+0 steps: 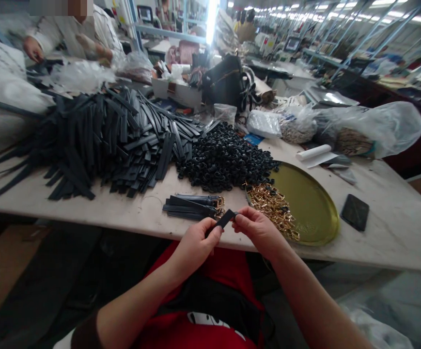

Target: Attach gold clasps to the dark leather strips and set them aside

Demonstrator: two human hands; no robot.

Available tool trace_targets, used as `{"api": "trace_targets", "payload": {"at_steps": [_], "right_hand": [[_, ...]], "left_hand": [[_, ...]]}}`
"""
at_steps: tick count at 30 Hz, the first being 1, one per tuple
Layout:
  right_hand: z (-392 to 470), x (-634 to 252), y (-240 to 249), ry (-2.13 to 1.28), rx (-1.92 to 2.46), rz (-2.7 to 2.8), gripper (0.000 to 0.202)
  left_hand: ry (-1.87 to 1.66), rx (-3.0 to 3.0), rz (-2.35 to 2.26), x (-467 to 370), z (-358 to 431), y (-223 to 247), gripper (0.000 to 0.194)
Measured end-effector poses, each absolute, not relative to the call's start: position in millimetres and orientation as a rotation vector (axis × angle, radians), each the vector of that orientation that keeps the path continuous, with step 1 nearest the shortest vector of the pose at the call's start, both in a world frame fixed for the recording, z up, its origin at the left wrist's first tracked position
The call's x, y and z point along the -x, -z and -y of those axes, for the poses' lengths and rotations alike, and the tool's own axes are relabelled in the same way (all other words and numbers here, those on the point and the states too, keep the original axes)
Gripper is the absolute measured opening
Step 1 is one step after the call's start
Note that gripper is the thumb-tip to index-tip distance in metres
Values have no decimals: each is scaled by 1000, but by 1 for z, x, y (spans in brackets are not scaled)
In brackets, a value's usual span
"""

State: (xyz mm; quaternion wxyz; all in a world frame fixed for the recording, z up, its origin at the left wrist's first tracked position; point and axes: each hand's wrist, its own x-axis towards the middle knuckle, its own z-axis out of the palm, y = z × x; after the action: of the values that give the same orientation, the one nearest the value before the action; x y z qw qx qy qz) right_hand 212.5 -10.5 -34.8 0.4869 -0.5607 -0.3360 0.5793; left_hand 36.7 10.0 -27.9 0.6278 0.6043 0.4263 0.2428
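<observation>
So the left hand (197,240) has a narrow grip on 1 flat black strap (225,219) over the pale worktop (388,237), and the right hand (257,228) pinches its far end. Looks like close fingertip work on that end, so I'd say the next move calls for steady pinching.

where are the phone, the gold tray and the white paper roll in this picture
phone (355,212): head view, middle of its dark screen
gold tray (314,206): head view, bare part of its flat inside
white paper roll (314,152): head view, middle of the rolled part
</observation>
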Motion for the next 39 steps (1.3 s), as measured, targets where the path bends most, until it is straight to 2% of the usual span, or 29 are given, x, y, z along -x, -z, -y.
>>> {"api": "trace_targets", "payload": {"at_steps": [8,14,21,29,34,37,39], "right_hand": [[33,-183,39,-1372,1188,561,30],[49,-174,43,-1363,1176,536,33],[62,-175,43,-1199,1281,714,26],[71,-179,47,-955,1464,1202,14],[64,-181,52,-1232,1419,1152,12],[59,-184,58,-1335,1374,1016,21],[56,-183,63,-1284,1358,949,30]], "left_hand": [[-626,-1687,-1118,-29,19,24,23],[-586,-1645,-1109,-27,31,28,22],[-518,-1545,-1023,-24,40,29,23],[-293,-1793,-957,-14,21,11,20],[-251,-1850,-937,-16,13,12,23],[-181,-1710,-886,-19,8,18,21],[-111,-1567,-878,-21,6,23,28]]}}
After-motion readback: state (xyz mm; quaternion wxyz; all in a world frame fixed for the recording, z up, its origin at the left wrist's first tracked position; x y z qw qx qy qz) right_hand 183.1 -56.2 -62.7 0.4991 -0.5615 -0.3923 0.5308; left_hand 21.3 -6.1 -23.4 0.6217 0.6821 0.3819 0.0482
